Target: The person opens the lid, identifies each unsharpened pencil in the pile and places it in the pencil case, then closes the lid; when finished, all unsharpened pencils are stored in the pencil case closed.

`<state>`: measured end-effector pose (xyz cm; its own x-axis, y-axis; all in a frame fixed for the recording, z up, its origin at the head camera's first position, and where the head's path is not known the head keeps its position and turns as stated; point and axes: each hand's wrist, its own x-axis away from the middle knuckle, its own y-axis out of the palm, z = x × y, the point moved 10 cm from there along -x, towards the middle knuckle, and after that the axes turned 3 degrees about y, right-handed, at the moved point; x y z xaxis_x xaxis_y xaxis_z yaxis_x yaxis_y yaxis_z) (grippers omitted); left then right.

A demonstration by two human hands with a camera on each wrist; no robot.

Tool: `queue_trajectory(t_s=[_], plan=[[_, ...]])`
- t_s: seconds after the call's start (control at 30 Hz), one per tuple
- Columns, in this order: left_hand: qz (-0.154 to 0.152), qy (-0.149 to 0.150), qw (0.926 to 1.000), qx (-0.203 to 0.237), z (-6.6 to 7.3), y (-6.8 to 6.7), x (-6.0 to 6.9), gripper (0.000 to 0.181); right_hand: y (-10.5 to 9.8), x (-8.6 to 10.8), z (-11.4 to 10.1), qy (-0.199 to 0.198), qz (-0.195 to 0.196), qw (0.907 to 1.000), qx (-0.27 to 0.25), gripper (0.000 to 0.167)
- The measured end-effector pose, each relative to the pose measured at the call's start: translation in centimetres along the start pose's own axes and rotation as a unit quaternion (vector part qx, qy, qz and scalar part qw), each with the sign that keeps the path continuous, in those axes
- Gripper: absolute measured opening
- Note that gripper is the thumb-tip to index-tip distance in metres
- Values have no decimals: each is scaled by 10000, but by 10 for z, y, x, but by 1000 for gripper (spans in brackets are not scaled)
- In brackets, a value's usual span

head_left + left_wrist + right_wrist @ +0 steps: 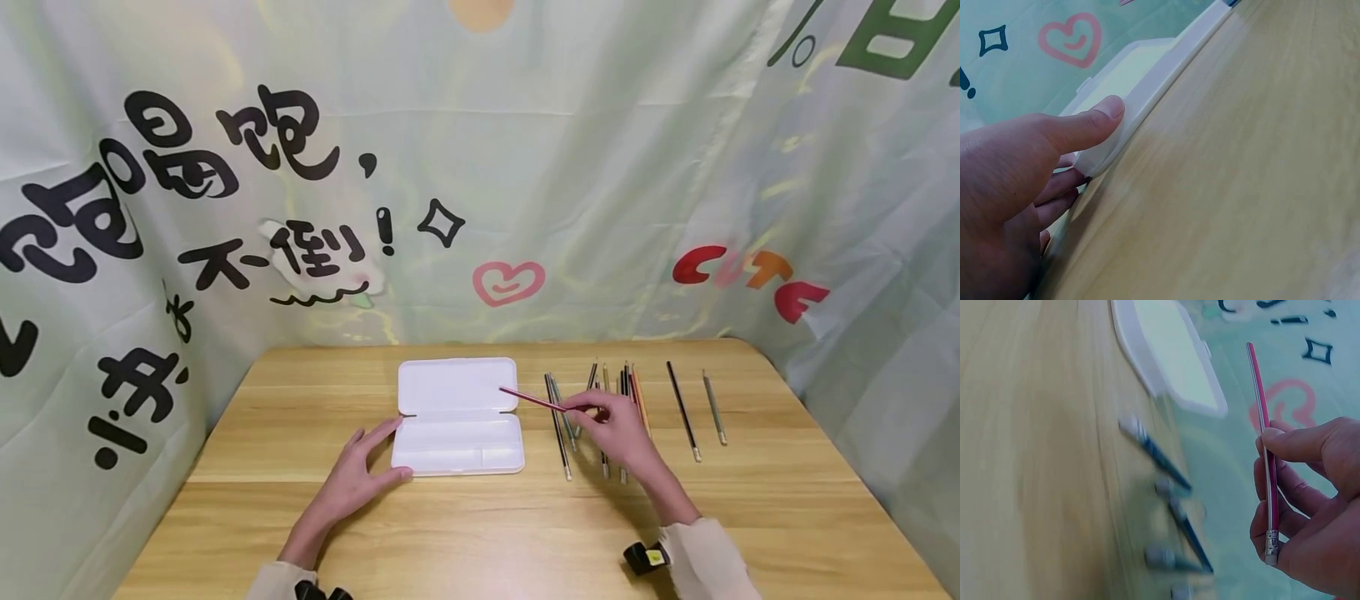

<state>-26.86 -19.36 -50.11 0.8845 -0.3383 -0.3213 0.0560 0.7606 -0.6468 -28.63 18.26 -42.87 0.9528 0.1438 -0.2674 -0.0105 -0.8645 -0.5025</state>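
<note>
Spread left hand (363, 475) touching the white case (457, 387) should steady it; right of it, right hand (621, 431) pinches red pencil (1272, 494)

"What's the count?"

"One left hand (358, 477) and one right hand (613, 427), so two. One table (487, 533), one white box (457, 383)."

"What else?"

"One red pencil (531, 399) held up, plus one black pencil (683, 411) and one grey pencil (714, 407) at the far right."

"That's all?"

"No, at least six other pencils (557, 427) lie bunched; they overlap, so the exact number is unclear."
</note>
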Motion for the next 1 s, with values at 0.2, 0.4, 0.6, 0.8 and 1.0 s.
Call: queue_trajectory(t_s=[0.2,0.4,0.6,0.8,1.0], plan=[[34,64,10000,-37,0,0,0,79,32,-12,-21,-196,-266,9992,-242,14],[-12,51,10000,2,1,0,0,80,59,-21,-37,-388,-388,9980,-321,16],[7,-9,10000,50,0,0,-1,81,88,-28,-41,-492,-362,9978,-247,17],[53,-95,9999,32,-3,-1,0,82,119,-31,-49,-638,-684,9954,-214,17],[34,-152,9998,98,-2,0,-1,82,143,-31,-51,-553,-1036,9931,-27,16]])
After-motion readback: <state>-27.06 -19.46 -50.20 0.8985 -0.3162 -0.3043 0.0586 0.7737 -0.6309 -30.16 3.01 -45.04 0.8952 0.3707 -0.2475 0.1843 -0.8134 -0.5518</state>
